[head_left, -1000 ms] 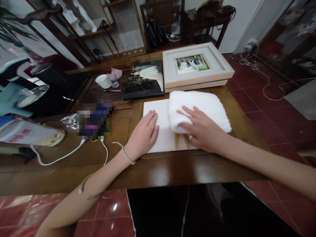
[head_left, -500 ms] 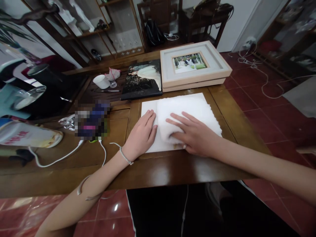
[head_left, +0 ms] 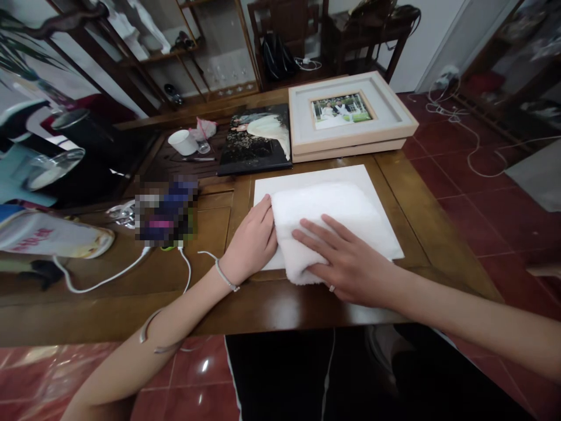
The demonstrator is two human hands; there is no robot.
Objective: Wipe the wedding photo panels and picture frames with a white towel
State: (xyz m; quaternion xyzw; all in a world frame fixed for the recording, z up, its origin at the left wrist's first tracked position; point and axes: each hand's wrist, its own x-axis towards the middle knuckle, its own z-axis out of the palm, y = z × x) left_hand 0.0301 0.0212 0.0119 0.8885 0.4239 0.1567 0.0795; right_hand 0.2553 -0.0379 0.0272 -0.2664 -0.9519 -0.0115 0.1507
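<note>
A white flat panel (head_left: 350, 175) lies on the wooden table (head_left: 280, 304) in front of me. On it rests a folded white towel (head_left: 333, 213). My right hand (head_left: 346, 263) lies flat on the towel's near part, fingers stretched out, pressing it down. My left hand (head_left: 249, 242) rests flat on the panel's left edge, fingers together, its fingertips touching the towel's left side. A thin bracelet sits on my left wrist.
Behind the panel stand a framed photo in a pale wood frame (head_left: 350, 114) and a dark photo print (head_left: 256, 140). A white cup (head_left: 183, 142), a blurred item (head_left: 164, 210), a white cable (head_left: 109, 278) and a lying bottle (head_left: 52, 237) occupy the left side.
My right hand has drawn the towel across the panel toward me and leftward, from its far right part to its near edge. My left hand has stayed at the panel's left edge.
</note>
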